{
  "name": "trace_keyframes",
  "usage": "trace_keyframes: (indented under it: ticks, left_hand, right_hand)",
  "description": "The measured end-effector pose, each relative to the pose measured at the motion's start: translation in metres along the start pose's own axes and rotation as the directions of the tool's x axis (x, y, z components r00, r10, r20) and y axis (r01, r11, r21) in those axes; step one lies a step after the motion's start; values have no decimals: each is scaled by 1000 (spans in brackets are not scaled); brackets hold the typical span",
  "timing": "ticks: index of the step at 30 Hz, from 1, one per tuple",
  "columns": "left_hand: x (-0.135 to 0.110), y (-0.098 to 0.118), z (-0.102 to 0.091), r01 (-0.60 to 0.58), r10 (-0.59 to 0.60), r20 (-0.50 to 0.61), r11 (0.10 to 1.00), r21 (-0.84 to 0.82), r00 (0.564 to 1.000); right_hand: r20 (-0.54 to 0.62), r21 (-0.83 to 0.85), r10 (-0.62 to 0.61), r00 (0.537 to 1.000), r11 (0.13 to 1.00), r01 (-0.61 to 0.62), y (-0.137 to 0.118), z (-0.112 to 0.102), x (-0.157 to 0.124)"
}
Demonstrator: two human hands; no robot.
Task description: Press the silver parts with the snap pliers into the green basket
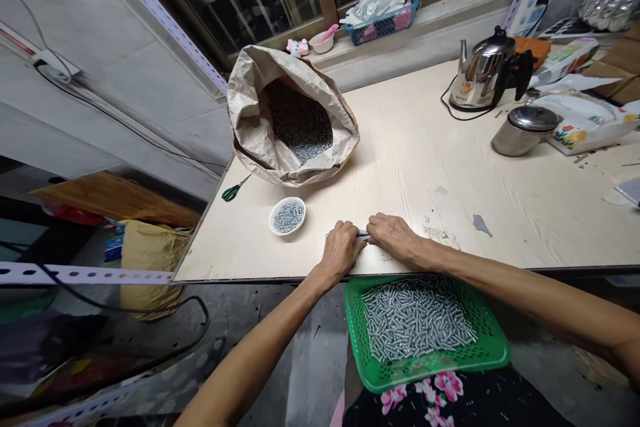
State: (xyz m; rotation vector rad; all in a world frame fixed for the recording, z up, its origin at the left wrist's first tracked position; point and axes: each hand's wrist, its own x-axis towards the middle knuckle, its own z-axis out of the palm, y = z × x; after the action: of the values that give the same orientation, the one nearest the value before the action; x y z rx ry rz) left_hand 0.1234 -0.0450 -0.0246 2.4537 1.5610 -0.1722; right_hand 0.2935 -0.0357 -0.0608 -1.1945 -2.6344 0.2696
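Note:
My left hand (341, 250) and my right hand (393, 233) rest together near the front edge of the pale wooden table (450, 167). Both are curled closed, knuckles up, over a small grey metal object (363, 235) that shows only as a sliver between them. A green plastic basket (493, 347) full of small silver screws sits on my lap just below the table edge. A small white bowl (287, 216) of the same screws stands left of my left hand. Behind it a large open paper sack (260, 127) holds many more screws.
Green-handled scissors (233, 191) lie at the table's left edge. A steel kettle (487, 70), a lidded steel pot (525, 130) and printed packets (585, 123) stand at the back right. A blue basket (383, 27) sits on the window sill. Shelving and clutter lie left.

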Motion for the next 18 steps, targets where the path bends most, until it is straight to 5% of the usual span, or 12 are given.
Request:
trace_keyframes:
  ticks: [7,11,14,18]
  left_hand:
    - [-1,3,0,29,-29,-18,1000,-5,999]
    - [-9,-13,4,-8,-16,-182,991,-132,983]
    - [-21,-31,1,135,-209,-283,956,-260,936]
    - [-37,-38,-6,433,-468,-73,857,-280,881]
  right_hand:
    - [45,-7,21,999,1000,-21,-5,-4,0]
    - [8,2,11,1000,1000,-11,-3,-16,-2]
    - [-49,25,-32,998,999,33,-2,-21,-7]
    - [-108,63,-68,992,995,75,-8,-15,-13]
